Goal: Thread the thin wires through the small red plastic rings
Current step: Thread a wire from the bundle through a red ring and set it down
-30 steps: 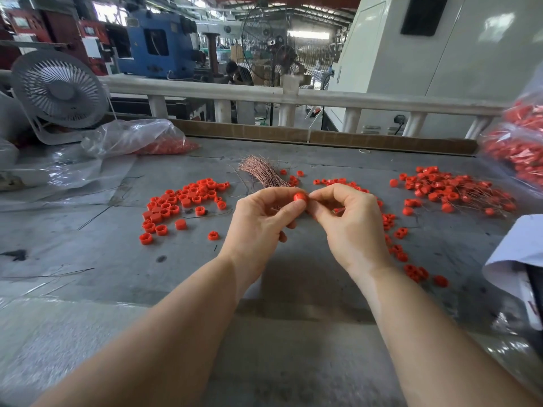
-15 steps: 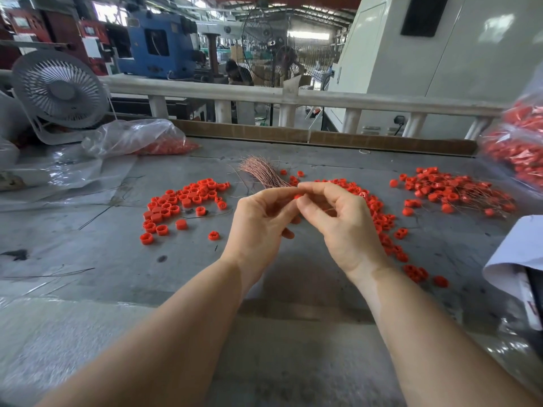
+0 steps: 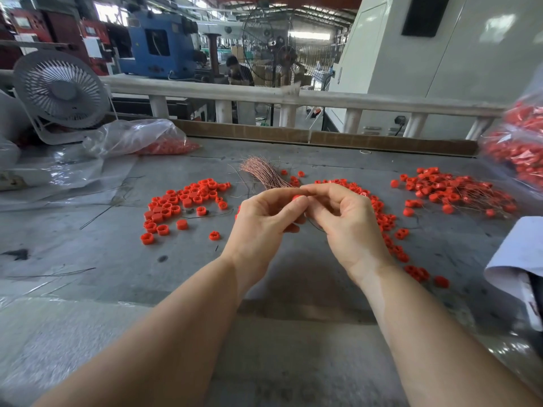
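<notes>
A red plastic ring [image 3: 297, 197] sits pinched at the fingertips of the left hand [image 3: 264, 221], held up above the grey desk [image 3: 123, 259] with the right hand [image 3: 343, 221] meeting it from the other side. The left hand's thumb and forefinger curl onto the ring; its other fingers fold under. The right hand's thumb and forefinger close together right against the ring, and a thin dark wire [image 3: 316, 227] loops out below, between the two palms; whether that wire is pinched in the right fingertips is too fine to tell.

Just beyond the hands a bundle of coppery wires [image 3: 261, 171] fans out on the desk. Out past the left hand lies a loose heap of red rings [image 3: 182, 204]. Behind and beside the right hand a trail of rings [image 3: 385, 221] runs along the desk, and farther out on that side is a pile of rings with wires [image 3: 452, 192] sticking from them.

Far beyond the left hand stand a white desk fan [image 3: 60, 94] and a clear plastic bag [image 3: 138, 138] with red parts inside.
</notes>
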Demonstrator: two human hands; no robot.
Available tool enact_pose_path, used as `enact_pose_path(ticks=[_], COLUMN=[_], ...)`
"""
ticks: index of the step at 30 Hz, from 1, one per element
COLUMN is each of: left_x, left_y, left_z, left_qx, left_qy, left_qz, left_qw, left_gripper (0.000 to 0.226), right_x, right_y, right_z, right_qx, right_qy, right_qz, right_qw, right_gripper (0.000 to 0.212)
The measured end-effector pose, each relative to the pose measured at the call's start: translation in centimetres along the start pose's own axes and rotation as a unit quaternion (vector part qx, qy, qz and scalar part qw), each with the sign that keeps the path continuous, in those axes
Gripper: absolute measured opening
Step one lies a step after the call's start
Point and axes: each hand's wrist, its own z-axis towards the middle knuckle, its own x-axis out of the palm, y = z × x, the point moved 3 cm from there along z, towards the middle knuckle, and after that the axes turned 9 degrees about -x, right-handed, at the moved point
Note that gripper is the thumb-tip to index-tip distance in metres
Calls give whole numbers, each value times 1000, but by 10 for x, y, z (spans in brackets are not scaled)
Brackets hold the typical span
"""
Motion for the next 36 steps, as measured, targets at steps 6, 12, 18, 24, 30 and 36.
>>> enact_pose_path(ticks=[6, 12, 18, 24, 30, 36], left_x=[-1, 1, 1, 1, 2, -1], left_y=[3, 4, 6, 5, 5, 6], left_z=[1, 1, 1, -1, -1, 0], left_qx=[-17, -15, -4, 5, -20, -32], left_qy=[-7, 10, 2, 3, 12, -12], left_qz=[-33, -48, -25, -6, -28, -13], left_qw=[999, 999, 1000, 1000, 999, 999], left_gripper=[13, 12, 11, 13, 10, 13], right_x=[0, 3, 7, 6, 8, 8], right_y=[0, -3, -6, -6, -4, -3], right_z=[-1, -2, -4, -4, -6, -6], right_qx=[21, 92, 87, 73, 80, 83], right_qy=[1, 38, 48, 64, 67, 74], right_qz=[12, 73, 29, 25, 60, 62], right_qw=[1000, 992, 995, 995, 993, 992], right_gripper=[17, 33, 48, 22, 13, 13])
